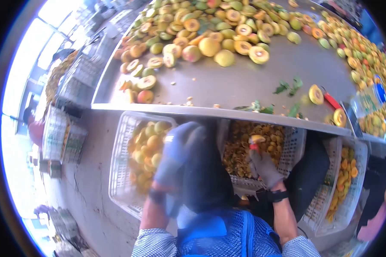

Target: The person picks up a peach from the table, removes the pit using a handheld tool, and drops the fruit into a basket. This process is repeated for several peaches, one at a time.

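My right hand [265, 168], in a grey glove, is closed around a small red-handled tool [254, 146]. A yellow fruit piece [257, 138] shows at the tool's tip, over a crate [294, 145] of pits and fruit scraps between my legs. My left hand [182, 139], also gloved, is smeared by motion beside the right rim of a white crate [118, 158] of whole yellow fruit; its fingers cannot be made out. Ahead is a metal table [231, 88] heaped with whole and halved apricot-like fruit [210, 46], some halves with the pit showing.
A red-handled knife [331, 100] and a clear bottle with a blue cap [369, 100] are at the table's right. Leaves [289, 87] lie on the metal. Another white crate [351, 192] with fruit stands at my right. Stacked crates [58, 132] and a person [36, 128] are at left.
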The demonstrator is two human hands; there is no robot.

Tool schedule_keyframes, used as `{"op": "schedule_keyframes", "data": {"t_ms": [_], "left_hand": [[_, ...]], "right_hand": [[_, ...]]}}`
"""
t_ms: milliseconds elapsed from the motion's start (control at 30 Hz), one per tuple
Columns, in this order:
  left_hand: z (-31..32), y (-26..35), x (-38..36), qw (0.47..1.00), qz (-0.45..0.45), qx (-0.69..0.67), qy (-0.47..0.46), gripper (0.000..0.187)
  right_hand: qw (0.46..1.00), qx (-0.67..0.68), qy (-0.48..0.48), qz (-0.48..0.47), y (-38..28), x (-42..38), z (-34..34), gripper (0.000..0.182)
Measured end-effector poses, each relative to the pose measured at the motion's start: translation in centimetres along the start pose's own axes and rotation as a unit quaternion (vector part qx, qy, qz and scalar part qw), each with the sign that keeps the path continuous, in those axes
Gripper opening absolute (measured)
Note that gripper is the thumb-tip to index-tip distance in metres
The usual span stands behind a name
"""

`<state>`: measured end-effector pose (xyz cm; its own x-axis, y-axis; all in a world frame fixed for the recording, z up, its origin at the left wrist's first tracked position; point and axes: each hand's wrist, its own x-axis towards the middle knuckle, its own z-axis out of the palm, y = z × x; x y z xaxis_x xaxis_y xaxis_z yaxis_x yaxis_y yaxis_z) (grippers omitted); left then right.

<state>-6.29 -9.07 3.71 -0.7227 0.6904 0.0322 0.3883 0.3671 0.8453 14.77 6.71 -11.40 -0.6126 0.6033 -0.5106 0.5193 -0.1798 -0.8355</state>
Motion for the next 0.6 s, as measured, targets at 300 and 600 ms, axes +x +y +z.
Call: {"op": "schedule_keyframes", "data": {"t_ms": [300, 600], "left_hand": [[-14.8, -8.7, -2.0, 0.869, -0.043, 0.481, 0.107, 0.023], [-10.6, -0.2, 10.6, 0.965, 0.107, 0.165, 0.171, 0.018]], "right_hand": [[0.994, 0.105, -0.018, 0.037, 4.6, 1.4, 0.9, 0.031], [0.965, 0.185, -0.144, 0.117, -3.9, -3.1, 0.4, 0.048]]}}
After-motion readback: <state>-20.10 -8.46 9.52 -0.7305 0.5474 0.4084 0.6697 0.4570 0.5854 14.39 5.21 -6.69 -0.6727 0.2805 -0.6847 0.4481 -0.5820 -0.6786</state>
